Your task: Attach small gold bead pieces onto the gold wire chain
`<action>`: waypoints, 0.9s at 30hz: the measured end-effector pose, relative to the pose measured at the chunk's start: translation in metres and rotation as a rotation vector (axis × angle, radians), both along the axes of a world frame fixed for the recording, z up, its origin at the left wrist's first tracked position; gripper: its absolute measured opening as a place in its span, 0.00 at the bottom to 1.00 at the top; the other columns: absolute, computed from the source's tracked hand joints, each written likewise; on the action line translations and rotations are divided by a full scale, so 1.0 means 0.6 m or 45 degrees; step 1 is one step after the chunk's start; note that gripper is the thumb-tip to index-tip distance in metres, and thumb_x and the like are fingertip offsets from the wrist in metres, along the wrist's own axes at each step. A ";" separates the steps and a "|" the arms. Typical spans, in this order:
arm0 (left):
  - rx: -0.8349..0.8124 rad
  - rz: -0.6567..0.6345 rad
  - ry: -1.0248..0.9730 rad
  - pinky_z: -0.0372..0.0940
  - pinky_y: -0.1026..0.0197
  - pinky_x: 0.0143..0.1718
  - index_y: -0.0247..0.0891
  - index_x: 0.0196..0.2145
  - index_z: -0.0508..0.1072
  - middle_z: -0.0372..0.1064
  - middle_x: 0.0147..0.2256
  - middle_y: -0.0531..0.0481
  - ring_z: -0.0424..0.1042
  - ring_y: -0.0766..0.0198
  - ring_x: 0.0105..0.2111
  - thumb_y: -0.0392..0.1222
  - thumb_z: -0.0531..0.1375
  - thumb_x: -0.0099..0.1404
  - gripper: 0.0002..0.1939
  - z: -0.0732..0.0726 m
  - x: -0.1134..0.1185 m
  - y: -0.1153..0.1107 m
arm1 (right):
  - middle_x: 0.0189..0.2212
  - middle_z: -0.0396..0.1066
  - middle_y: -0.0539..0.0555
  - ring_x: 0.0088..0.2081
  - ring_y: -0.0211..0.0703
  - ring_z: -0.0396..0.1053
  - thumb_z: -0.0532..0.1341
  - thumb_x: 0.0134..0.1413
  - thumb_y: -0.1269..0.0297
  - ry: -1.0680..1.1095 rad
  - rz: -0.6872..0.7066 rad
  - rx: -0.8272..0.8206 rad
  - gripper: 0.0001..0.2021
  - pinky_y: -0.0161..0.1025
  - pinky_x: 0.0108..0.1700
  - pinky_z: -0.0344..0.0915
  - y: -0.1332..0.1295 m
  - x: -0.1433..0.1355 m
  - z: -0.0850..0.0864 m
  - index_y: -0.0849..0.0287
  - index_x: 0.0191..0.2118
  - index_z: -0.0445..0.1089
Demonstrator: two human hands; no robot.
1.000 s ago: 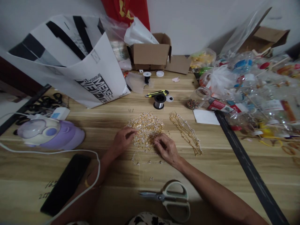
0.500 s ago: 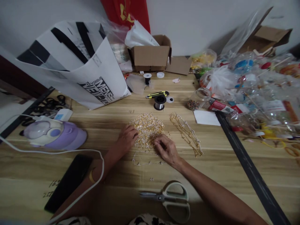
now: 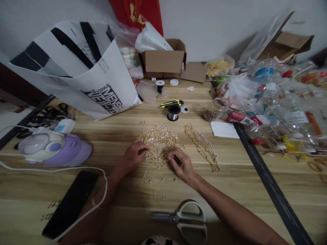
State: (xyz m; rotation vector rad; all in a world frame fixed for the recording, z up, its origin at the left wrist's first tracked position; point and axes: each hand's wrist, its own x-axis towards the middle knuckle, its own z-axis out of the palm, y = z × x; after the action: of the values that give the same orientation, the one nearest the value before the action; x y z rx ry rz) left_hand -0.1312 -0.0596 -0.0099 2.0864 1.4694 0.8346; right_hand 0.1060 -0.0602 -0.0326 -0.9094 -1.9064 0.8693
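pile of gold and silver pieces [image 3: 158,139] is spread on the table [image 3: 127,200]. left hand [image 3: 133,156] is set at its left edge, fingers loosely curled; whether anything is gripped can't be told. right hand [image 3: 182,166] is set at its lower right edge, thumb and fingertips pinched together; any held piece can't be made out. silver chain [image 3: 162,180] is laid just below, scissors [image 3: 175,218] nearer the camera, wire spool [image 3: 173,116] beyond.

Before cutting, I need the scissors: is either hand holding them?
No, the scissors lie on the table, apart from the left hand and right hand.
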 end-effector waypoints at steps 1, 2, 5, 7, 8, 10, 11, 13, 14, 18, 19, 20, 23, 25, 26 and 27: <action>0.021 0.049 -0.011 0.64 0.58 0.39 0.38 0.31 0.74 0.73 0.30 0.49 0.68 0.60 0.36 0.35 0.58 0.62 0.05 -0.001 -0.002 0.000 | 0.27 0.65 0.52 0.30 0.40 0.63 0.54 0.60 0.68 0.000 0.002 -0.002 0.06 0.37 0.34 0.61 0.000 0.000 0.001 0.58 0.32 0.65; 0.048 0.095 -0.015 0.64 0.58 0.39 0.38 0.32 0.74 0.73 0.31 0.49 0.68 0.60 0.36 0.35 0.58 0.62 0.05 -0.004 -0.005 0.001 | 0.27 0.65 0.52 0.30 0.40 0.63 0.54 0.60 0.68 -0.002 0.001 -0.004 0.06 0.37 0.34 0.61 0.000 -0.001 0.002 0.58 0.31 0.65; 0.127 0.189 0.002 0.64 0.58 0.39 0.37 0.32 0.74 0.73 0.31 0.48 0.68 0.60 0.35 0.35 0.57 0.62 0.05 -0.012 -0.010 0.002 | 0.27 0.65 0.52 0.30 0.40 0.62 0.54 0.60 0.68 -0.004 -0.010 -0.004 0.07 0.37 0.33 0.61 -0.001 -0.001 0.004 0.58 0.31 0.65; 0.164 0.204 0.036 0.63 0.57 0.40 0.37 0.31 0.74 0.73 0.31 0.48 0.68 0.60 0.35 0.35 0.58 0.62 0.05 -0.017 -0.013 0.003 | 0.27 0.65 0.53 0.30 0.40 0.63 0.54 0.61 0.67 -0.006 -0.011 -0.005 0.07 0.37 0.33 0.61 0.000 -0.001 0.005 0.58 0.31 0.65; 0.178 0.201 0.057 0.63 0.56 0.41 0.37 0.31 0.74 0.72 0.31 0.48 0.68 0.60 0.36 0.35 0.58 0.62 0.05 -0.020 -0.014 0.003 | 0.27 0.65 0.53 0.30 0.40 0.63 0.54 0.61 0.67 -0.007 -0.008 -0.005 0.07 0.37 0.33 0.61 0.000 -0.002 0.005 0.58 0.31 0.65; 0.198 0.179 0.098 0.62 0.56 0.42 0.38 0.31 0.74 0.72 0.32 0.48 0.67 0.60 0.36 0.35 0.58 0.62 0.05 -0.023 -0.015 0.003 | 0.27 0.65 0.53 0.30 0.41 0.63 0.54 0.61 0.67 -0.012 -0.006 -0.002 0.08 0.37 0.33 0.61 0.000 -0.002 0.005 0.58 0.31 0.65; 0.206 0.163 0.115 0.62 0.55 0.43 0.38 0.31 0.74 0.72 0.32 0.48 0.66 0.60 0.36 0.36 0.58 0.63 0.05 -0.024 -0.014 0.003 | 0.27 0.65 0.53 0.30 0.41 0.63 0.54 0.61 0.67 -0.013 -0.007 -0.001 0.07 0.37 0.32 0.61 0.000 -0.002 0.004 0.58 0.31 0.65; 0.214 0.132 0.141 0.61 0.55 0.44 0.38 0.32 0.75 0.71 0.33 0.48 0.65 0.60 0.37 0.36 0.58 0.63 0.05 -0.023 -0.011 0.003 | 0.27 0.65 0.53 0.30 0.41 0.63 0.54 0.61 0.67 -0.013 -0.012 -0.004 0.07 0.37 0.32 0.61 -0.001 -0.003 0.004 0.58 0.31 0.65; 0.212 0.117 0.151 0.61 0.54 0.44 0.38 0.33 0.75 0.71 0.33 0.48 0.65 0.59 0.38 0.37 0.58 0.63 0.05 -0.022 -0.009 0.003 | 0.27 0.65 0.53 0.30 0.41 0.63 0.54 0.61 0.66 -0.010 -0.018 -0.005 0.07 0.37 0.32 0.61 -0.001 -0.003 0.005 0.58 0.31 0.65; 0.175 0.063 0.164 0.61 0.53 0.44 0.38 0.31 0.75 0.70 0.32 0.48 0.63 0.58 0.38 0.36 0.59 0.62 0.05 -0.014 -0.001 0.003 | 0.27 0.65 0.53 0.30 0.41 0.63 0.53 0.61 0.66 -0.012 -0.021 -0.006 0.08 0.38 0.33 0.61 -0.002 -0.003 0.006 0.58 0.31 0.65; 0.163 0.040 0.158 0.61 0.54 0.44 0.38 0.30 0.75 0.70 0.31 0.48 0.63 0.59 0.38 0.36 0.59 0.62 0.06 -0.013 -0.001 0.003 | 0.27 0.65 0.53 0.30 0.41 0.63 0.53 0.61 0.66 -0.015 -0.016 -0.006 0.07 0.38 0.33 0.61 -0.002 -0.003 0.006 0.58 0.31 0.65; 0.155 0.017 0.145 0.61 0.54 0.43 0.39 0.29 0.75 0.69 0.31 0.48 0.63 0.59 0.38 0.35 0.58 0.62 0.06 -0.012 -0.001 0.003 | 0.27 0.65 0.53 0.30 0.41 0.63 0.53 0.61 0.67 -0.019 -0.012 -0.007 0.07 0.38 0.33 0.61 -0.001 -0.003 0.006 0.58 0.31 0.65; 0.142 -0.012 0.085 0.62 0.55 0.43 0.39 0.29 0.75 0.70 0.31 0.49 0.64 0.59 0.38 0.34 0.58 0.62 0.07 -0.015 -0.006 0.004 | 0.27 0.65 0.53 0.30 0.41 0.63 0.54 0.61 0.67 -0.020 -0.010 -0.008 0.07 0.38 0.33 0.61 -0.001 -0.003 0.005 0.58 0.31 0.65; 0.143 0.016 0.044 0.62 0.55 0.43 0.39 0.30 0.75 0.71 0.32 0.48 0.65 0.59 0.38 0.33 0.57 0.62 0.07 -0.020 -0.012 0.004 | 0.27 0.65 0.53 0.30 0.41 0.63 0.54 0.61 0.67 -0.019 -0.012 -0.007 0.07 0.37 0.32 0.61 -0.001 -0.003 0.004 0.58 0.31 0.65; 0.145 0.043 0.030 0.62 0.55 0.44 0.39 0.31 0.75 0.71 0.32 0.48 0.65 0.59 0.38 0.33 0.57 0.62 0.07 -0.022 -0.015 0.004 | 0.27 0.65 0.53 0.30 0.40 0.63 0.54 0.61 0.68 -0.019 -0.013 -0.007 0.07 0.37 0.32 0.61 -0.001 -0.003 0.003 0.58 0.31 0.65; 0.148 0.074 0.022 0.62 0.55 0.44 0.38 0.32 0.75 0.71 0.32 0.48 0.66 0.59 0.39 0.33 0.56 0.62 0.07 -0.024 -0.017 0.004 | 0.27 0.65 0.53 0.30 0.40 0.63 0.54 0.60 0.68 -0.020 -0.016 -0.005 0.06 0.37 0.32 0.61 -0.001 -0.003 0.003 0.58 0.32 0.65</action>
State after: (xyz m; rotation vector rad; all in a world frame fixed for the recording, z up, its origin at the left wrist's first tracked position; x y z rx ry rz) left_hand -0.1414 -0.0570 -0.0243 2.1491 1.5307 0.9472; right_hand 0.1043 -0.0608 -0.0311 -0.9328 -1.9110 0.8611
